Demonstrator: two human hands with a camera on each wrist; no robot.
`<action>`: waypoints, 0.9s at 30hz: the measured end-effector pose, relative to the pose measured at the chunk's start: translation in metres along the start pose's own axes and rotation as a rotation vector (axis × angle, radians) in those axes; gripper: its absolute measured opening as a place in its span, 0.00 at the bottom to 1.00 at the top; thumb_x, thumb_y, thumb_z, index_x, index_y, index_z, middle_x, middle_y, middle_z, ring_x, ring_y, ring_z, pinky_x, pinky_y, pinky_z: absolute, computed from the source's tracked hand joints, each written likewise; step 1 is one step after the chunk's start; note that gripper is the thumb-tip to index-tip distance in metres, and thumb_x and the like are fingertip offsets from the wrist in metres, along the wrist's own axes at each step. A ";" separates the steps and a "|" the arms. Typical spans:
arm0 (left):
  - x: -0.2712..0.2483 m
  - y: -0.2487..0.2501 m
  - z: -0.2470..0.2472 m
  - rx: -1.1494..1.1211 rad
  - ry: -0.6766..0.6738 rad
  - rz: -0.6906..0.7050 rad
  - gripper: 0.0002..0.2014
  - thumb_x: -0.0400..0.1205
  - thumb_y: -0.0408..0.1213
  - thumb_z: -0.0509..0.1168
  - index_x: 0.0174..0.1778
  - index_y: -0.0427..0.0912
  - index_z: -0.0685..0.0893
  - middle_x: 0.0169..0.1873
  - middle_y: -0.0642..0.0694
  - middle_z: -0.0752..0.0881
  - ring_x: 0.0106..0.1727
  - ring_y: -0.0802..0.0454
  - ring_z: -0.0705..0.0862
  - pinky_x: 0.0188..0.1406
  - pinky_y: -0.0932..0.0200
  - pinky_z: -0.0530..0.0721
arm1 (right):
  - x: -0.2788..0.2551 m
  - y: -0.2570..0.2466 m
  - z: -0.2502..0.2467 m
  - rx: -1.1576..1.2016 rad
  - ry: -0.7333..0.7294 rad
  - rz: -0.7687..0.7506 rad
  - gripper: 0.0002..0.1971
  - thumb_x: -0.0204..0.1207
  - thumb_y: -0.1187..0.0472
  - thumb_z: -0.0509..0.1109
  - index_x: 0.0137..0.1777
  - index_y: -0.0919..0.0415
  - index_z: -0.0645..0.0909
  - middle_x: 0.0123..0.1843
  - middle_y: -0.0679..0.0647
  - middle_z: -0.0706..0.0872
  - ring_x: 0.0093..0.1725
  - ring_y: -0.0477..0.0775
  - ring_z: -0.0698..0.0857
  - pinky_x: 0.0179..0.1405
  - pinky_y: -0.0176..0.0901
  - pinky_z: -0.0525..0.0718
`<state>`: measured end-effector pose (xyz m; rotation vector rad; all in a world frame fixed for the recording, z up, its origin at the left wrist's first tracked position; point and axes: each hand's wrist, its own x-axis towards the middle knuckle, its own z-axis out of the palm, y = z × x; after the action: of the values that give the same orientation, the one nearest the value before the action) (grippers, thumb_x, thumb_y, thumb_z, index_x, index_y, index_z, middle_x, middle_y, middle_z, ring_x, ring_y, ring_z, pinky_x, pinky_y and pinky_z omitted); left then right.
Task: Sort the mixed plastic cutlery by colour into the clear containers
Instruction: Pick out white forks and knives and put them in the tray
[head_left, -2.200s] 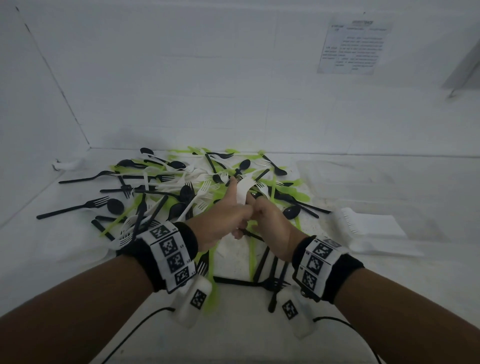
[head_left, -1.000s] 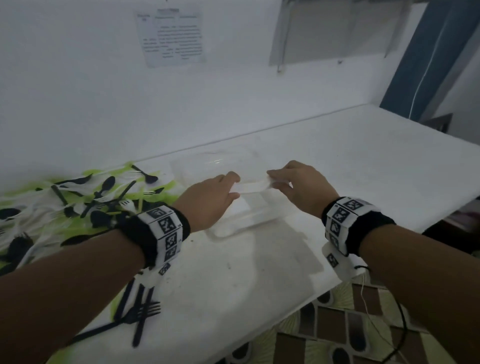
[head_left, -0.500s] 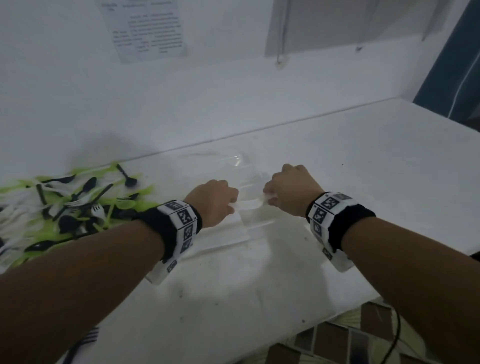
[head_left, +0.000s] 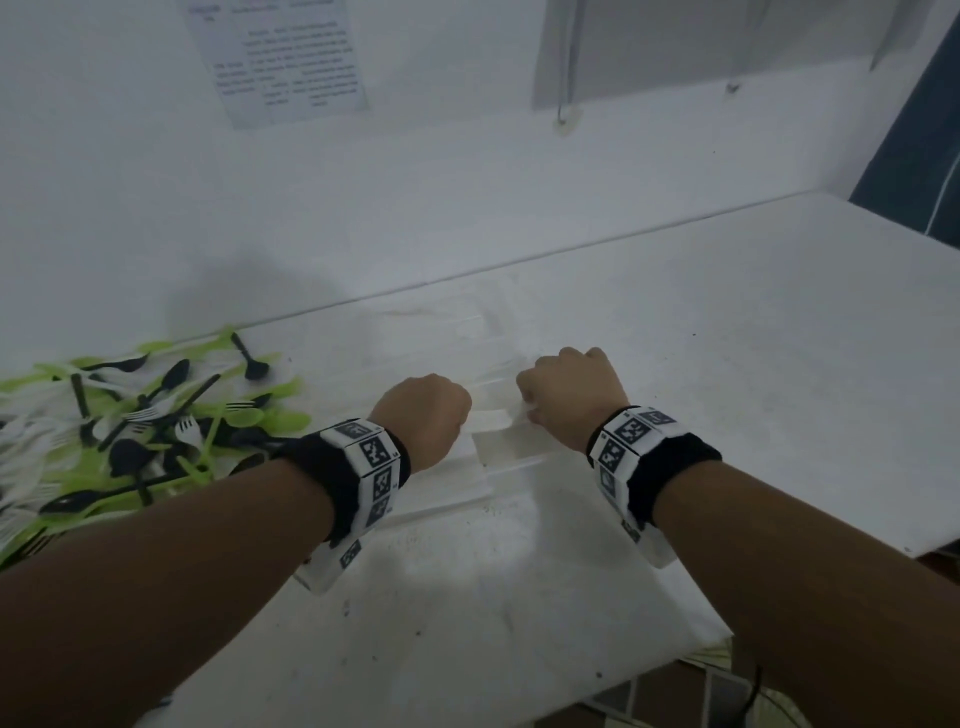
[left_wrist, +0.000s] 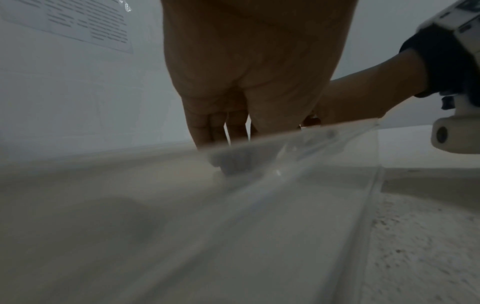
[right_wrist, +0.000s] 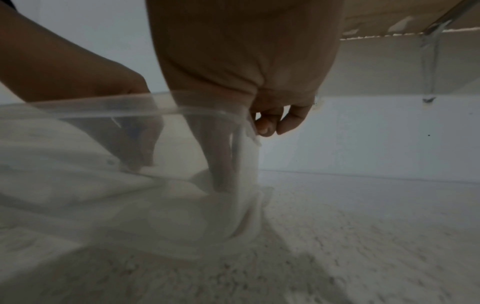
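The mixed plastic cutlery (head_left: 150, 431) lies in a loose heap of green, black and white pieces at the left of the white table (head_left: 753, 364), well apart from your hands. A clear container (head_left: 457, 338) sits near the wall at mid-table, just beyond your knuckles. A second clear container (head_left: 511, 449) lies nearer you, with white cutlery (head_left: 488, 421) in it, spanning the gap between your hands. Your left hand (head_left: 423, 421) has its fingers (left_wrist: 213, 125) reaching down inside this container, behind its transparent wall; whether they grip anything you cannot tell from these views. Your right hand (head_left: 571, 397) is curled, fingers (right_wrist: 270, 123) folded at the container's rim, some reaching inside. A printed sheet (head_left: 288, 57) hangs on the wall above.
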<state>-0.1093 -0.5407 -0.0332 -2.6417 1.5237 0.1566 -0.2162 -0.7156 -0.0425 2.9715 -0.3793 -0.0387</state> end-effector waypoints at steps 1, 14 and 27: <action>0.000 0.000 0.001 -0.003 0.003 -0.002 0.09 0.85 0.31 0.61 0.45 0.39 0.87 0.44 0.42 0.87 0.45 0.40 0.86 0.49 0.47 0.87 | 0.000 -0.001 -0.001 -0.016 -0.007 0.003 0.06 0.82 0.60 0.68 0.54 0.48 0.82 0.51 0.48 0.84 0.53 0.57 0.81 0.50 0.52 0.66; -0.006 -0.005 -0.003 -0.196 0.058 -0.062 0.04 0.83 0.33 0.66 0.44 0.44 0.85 0.46 0.49 0.87 0.48 0.46 0.86 0.50 0.52 0.85 | -0.010 -0.006 -0.016 -0.050 -0.028 0.002 0.07 0.82 0.62 0.63 0.56 0.52 0.80 0.52 0.50 0.81 0.55 0.58 0.82 0.52 0.52 0.69; -0.101 -0.105 -0.069 -0.437 0.270 -0.388 0.42 0.80 0.58 0.72 0.86 0.50 0.60 0.64 0.45 0.81 0.59 0.49 0.82 0.60 0.52 0.80 | 0.032 -0.101 -0.090 1.075 0.031 -0.024 0.19 0.82 0.43 0.68 0.67 0.49 0.74 0.52 0.45 0.87 0.53 0.46 0.84 0.51 0.45 0.80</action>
<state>-0.0657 -0.4108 0.0512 -3.3688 1.0962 0.1178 -0.1561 -0.6145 0.0316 4.0192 -0.4640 0.3052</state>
